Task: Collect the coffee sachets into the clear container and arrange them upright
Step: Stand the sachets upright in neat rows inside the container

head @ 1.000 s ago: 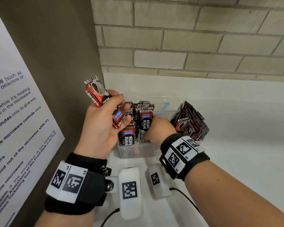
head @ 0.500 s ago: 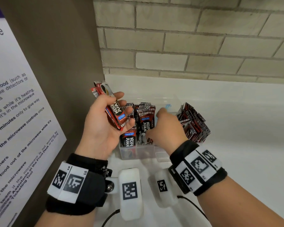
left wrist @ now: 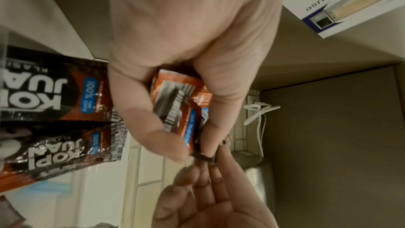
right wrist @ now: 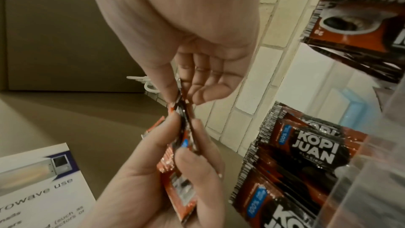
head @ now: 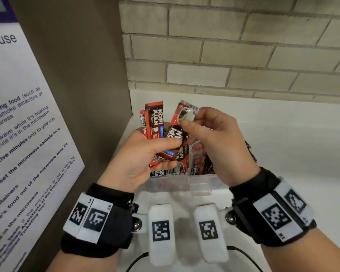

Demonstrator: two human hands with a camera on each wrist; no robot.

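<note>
Above the clear container point(head: 201, 190) my left hand point(head: 166, 152) grips a small bundle of red-and-black coffee sachets point(head: 154, 119). My right hand point(head: 189, 122) pinches the top end of one sachet point(head: 178, 130) from that bundle between thumb and forefinger. In the left wrist view the bundle point(left wrist: 175, 103) sits inside my curled fingers, with the right hand's fingertips point(left wrist: 210, 164) meeting it. In the right wrist view the pinch point(right wrist: 180, 103) shows edge-on. More sachets point(right wrist: 306, 153) stand or lean inside the container, partly hidden under my hands in the head view.
A brown cabinet side point(head: 77, 95) carrying a white microwave-use notice point(head: 18, 134) stands close on the left. A brick wall point(head: 224, 55) runs behind the white counter point(head: 292, 144). Something pale blue point(right wrist: 352, 108) sits at the container's back. A white cable point(left wrist: 260, 115) hangs beyond.
My right hand has come up out of the container and taken hold of one sachet in the left hand's bundle. My left hand has shifted right, over the container.
</note>
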